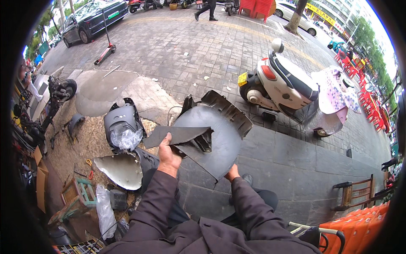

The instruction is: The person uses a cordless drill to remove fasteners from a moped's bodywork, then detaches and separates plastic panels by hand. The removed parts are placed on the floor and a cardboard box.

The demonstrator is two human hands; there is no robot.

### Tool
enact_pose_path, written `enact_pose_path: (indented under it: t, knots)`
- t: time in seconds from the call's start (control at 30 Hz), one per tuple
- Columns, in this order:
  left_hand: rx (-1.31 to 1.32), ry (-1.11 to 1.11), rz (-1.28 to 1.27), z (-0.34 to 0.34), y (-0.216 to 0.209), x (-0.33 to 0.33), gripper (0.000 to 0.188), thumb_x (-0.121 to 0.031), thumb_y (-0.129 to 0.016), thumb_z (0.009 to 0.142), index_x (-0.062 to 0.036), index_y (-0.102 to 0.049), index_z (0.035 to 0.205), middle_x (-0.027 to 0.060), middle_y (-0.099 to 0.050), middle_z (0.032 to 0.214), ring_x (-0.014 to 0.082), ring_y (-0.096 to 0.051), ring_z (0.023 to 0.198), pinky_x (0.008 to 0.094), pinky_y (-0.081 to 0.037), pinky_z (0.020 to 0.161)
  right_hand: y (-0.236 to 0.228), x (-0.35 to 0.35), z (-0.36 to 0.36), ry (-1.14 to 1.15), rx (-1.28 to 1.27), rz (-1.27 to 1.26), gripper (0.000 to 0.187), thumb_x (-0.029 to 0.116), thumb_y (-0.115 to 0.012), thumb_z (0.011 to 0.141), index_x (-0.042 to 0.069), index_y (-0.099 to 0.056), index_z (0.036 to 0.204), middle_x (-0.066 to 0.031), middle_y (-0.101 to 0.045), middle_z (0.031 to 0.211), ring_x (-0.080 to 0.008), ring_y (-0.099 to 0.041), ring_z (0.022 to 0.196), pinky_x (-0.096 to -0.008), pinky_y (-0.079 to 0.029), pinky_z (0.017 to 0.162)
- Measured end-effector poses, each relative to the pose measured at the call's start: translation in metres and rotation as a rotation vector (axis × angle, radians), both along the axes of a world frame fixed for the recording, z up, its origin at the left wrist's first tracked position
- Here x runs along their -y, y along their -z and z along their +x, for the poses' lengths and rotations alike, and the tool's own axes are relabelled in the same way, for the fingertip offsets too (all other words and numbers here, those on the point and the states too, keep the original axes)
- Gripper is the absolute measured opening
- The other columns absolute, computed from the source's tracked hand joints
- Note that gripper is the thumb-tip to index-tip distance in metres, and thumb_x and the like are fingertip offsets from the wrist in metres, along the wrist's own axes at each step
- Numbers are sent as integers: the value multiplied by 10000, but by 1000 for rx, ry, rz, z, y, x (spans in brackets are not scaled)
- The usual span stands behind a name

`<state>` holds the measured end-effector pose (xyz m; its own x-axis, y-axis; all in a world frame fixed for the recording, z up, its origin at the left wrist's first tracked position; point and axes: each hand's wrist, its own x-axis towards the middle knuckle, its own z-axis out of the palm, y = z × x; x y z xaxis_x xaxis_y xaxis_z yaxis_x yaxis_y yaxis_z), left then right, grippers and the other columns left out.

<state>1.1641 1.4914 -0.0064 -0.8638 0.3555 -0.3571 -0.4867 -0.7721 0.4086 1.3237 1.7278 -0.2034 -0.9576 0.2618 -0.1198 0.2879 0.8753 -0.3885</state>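
In front of me I hold up a large dark grey plastic scooter body panel (222, 139), broad and curved, with a ribbed black edge at its far side. A narrower flat grey strip (177, 134) lies across its left part; whether the two are joined I cannot tell. My left hand (170, 155) is closed round the strip's near edge, thumb on top. At the large panel's lower right edge my right hand (232, 172) is closed, its fingers mostly hidden behind the panel.
Left of me lie a grey scooter cover (122, 122) with clear plastic in it, a pale shell (120, 170), orange-handled scissors (89, 168) and a green wooden stool (82, 192). A white scooter (285, 78) stands at right, a wooden chair (357, 192) nearer. A floor jack (105, 54) stands farther off.
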Motion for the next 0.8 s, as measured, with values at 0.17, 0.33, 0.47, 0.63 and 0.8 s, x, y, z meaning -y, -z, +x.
enact_pose_path:
  t: [0.17, 0.33, 0.47, 0.63, 0.8]
  knots:
    - [-107, -70, 7, -10, -1, 24, 310, -237, -583, 915, -45, -620, 1156, 82, -650, 1160, 264, -593, 1083, 421, -422, 1007, -46, -26, 0, 815, -71, -903, 329, 200, -776, 752, -26, -638, 947, -112, -670, 794, -209, -646, 661, -352, -516, 542]
    - [-222, -176, -115, -27, 4, 54, 330, -236, -606, 898, -32, -620, 1158, 83, -645, 1165, 252, -593, 1093, 410, -426, 1005, -95, -60, -12, 829, -195, -825, 321, 188, -784, 769, 9, -597, 959, -61, -630, 801, -164, -582, 625, -332, -468, 496]
    - [-195, -174, -164, -39, 12, 73, 308, -244, -621, 902, -40, -624, 1132, 73, -648, 1133, 235, -590, 1080, 391, -422, 1001, -121, -95, -9, 841, -254, -815, 429, 233, -797, 762, -13, -590, 1046, -76, -643, 830, -177, -607, 682, -347, -491, 534]
    - [-173, -140, -267, -46, 20, 77, 338, -247, -611, 913, -31, -602, 1172, 85, -635, 1177, 258, -587, 1089, 412, -419, 1006, -133, -124, 4, 966, -304, -969, 519, 280, -793, 772, 1, -523, 1117, -62, -615, 878, -184, -609, 722, -364, -512, 566]
    - [-152, -106, -408, -46, 28, 64, 262, -188, -588, 923, -28, -614, 1129, 69, -631, 1133, 223, -586, 1059, 369, -431, 987, -133, -150, 0, 854, -443, -901, 349, 241, -768, 812, 14, -566, 985, -37, -595, 821, -148, -588, 679, -327, -502, 545]
